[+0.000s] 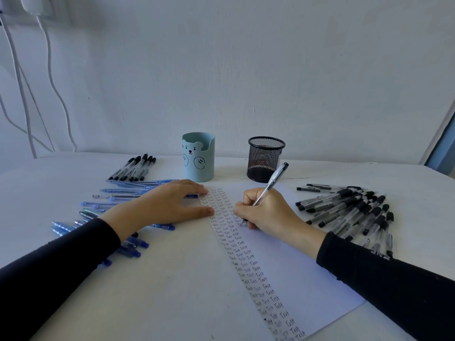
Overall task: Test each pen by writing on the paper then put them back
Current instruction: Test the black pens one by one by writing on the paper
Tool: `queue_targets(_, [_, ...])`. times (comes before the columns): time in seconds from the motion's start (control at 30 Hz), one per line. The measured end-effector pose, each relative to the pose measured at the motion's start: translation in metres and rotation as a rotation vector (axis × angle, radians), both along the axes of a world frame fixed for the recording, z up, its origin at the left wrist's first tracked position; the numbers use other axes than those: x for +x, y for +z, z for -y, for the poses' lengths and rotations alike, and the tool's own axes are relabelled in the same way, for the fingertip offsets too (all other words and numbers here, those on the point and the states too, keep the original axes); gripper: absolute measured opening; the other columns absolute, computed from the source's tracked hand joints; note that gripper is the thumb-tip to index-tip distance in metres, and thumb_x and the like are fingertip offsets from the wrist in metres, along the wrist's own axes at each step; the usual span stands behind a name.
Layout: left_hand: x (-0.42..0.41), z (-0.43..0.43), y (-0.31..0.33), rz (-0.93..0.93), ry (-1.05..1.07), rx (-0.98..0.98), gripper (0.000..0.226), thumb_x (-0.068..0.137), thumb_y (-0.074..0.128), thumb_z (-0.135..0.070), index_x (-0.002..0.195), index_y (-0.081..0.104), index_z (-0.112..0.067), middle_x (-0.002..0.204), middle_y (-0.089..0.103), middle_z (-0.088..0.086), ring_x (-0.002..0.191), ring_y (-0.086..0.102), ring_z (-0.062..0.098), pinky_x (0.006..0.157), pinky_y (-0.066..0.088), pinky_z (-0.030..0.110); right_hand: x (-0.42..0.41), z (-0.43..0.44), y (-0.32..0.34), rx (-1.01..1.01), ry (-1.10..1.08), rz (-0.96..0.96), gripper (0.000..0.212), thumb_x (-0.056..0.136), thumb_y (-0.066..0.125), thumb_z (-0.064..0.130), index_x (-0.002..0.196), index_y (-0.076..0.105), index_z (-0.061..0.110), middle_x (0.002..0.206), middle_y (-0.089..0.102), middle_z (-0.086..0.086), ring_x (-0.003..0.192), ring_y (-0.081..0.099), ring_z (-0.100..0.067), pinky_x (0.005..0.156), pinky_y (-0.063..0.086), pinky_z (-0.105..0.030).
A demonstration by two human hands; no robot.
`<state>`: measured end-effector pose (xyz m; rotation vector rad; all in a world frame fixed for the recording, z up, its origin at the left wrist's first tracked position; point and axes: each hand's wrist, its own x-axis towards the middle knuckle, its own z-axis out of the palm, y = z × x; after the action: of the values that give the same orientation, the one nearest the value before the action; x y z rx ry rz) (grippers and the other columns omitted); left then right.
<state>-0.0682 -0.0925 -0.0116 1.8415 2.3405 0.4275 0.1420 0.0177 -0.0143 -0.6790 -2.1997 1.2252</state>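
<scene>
White table (172, 279); my right hand (268, 215) pinches pen (273, 180) low, left hand (160, 205) flat, fingertips steadying paper (295, 279). Pen looks light, slick.

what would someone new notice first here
The right hand writing with a pen mid-table, on a paper whose left edge is filled with columns of "Test". Heaps flank it: blue pens by the left hand, black pens fanned on the right.
</scene>
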Motion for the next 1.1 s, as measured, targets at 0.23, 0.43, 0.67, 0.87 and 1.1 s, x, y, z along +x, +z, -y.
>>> queue_targets(0.23, [-0.0014, -0.0004, -0.0009, 0.003, 0.001, -0.008, 0.095, 0.058, 0.037, -0.095, 0.135, 0.049, -0.041, 0.143, 0.044, -0.021, 0.130, 0.041, 0.002, 0.114, 0.033, 0.033, 0.0006, 0.0001, 0.0011, 0.013, -0.007, 0.015, 0.033, 0.083, 0.067, 0.006, 0.058, 0.046, 0.006, 0.045, 0.048, -0.001, 0.037, 0.049, -0.004, 0.045, 0.042, -0.016])
queue_targets(0.43, [-0.0022, -0.0012, -0.0022, 0.005, 0.003, -0.005, 0.099, 0.054, 0.034, -0.098, 0.135, 0.050, -0.042, 0.142, 0.044, -0.022, 0.129, 0.041, 0.002, 0.114, 0.033, 0.034, 0.0021, 0.0002, 0.0017, 0.007, -0.002, 0.020, 0.036, 0.083, 0.067, 0.004, 0.055, 0.045, 0.007, 0.040, 0.049, 0.007, 0.036, 0.048, -0.004, 0.043, 0.039, -0.013])
queue_targets(0.67, [-0.0025, -0.0011, -0.0027, 0.010, 0.002, 0.007, 0.096, 0.056, 0.036, -0.097, 0.134, 0.050, -0.042, 0.141, 0.045, -0.022, 0.129, 0.041, 0.001, 0.114, 0.032, 0.032, 0.0011, -0.0007, 0.0017, 0.033, -0.028, 0.026, 0.028, 0.081, 0.067, 0.006, 0.060, 0.050, 0.001, 0.047, 0.049, -0.006, 0.037, 0.046, -0.007, 0.043, 0.040, -0.017])
queue_targets(0.87, [-0.0026, -0.0012, -0.0020, 0.004, 0.003, -0.003, 0.105, 0.051, 0.031, -0.101, 0.135, 0.049, -0.041, 0.142, 0.044, -0.021, 0.130, 0.041, 0.002, 0.114, 0.033, 0.034, 0.0018, -0.0017, 0.0008, 0.013, -0.030, -0.026, 0.029, 0.083, 0.066, 0.002, 0.060, 0.049, 0.001, 0.044, 0.044, -0.002, 0.035, 0.046, -0.004, 0.042, 0.038, -0.010])
queue_targets(1.1, [-0.0038, -0.0016, -0.0023, -0.006, 0.001, -0.014, 0.099, 0.056, 0.034, -0.098, 0.136, 0.048, -0.042, 0.143, 0.044, -0.021, 0.130, 0.041, 0.003, 0.114, 0.033, 0.034, 0.0011, -0.0030, -0.0006, 0.037, -0.040, -0.012, 0.030, 0.081, 0.065, 0.002, 0.060, 0.046, -0.005, 0.053, 0.042, -0.011, 0.037, 0.047, -0.005, 0.044, 0.041, -0.013])
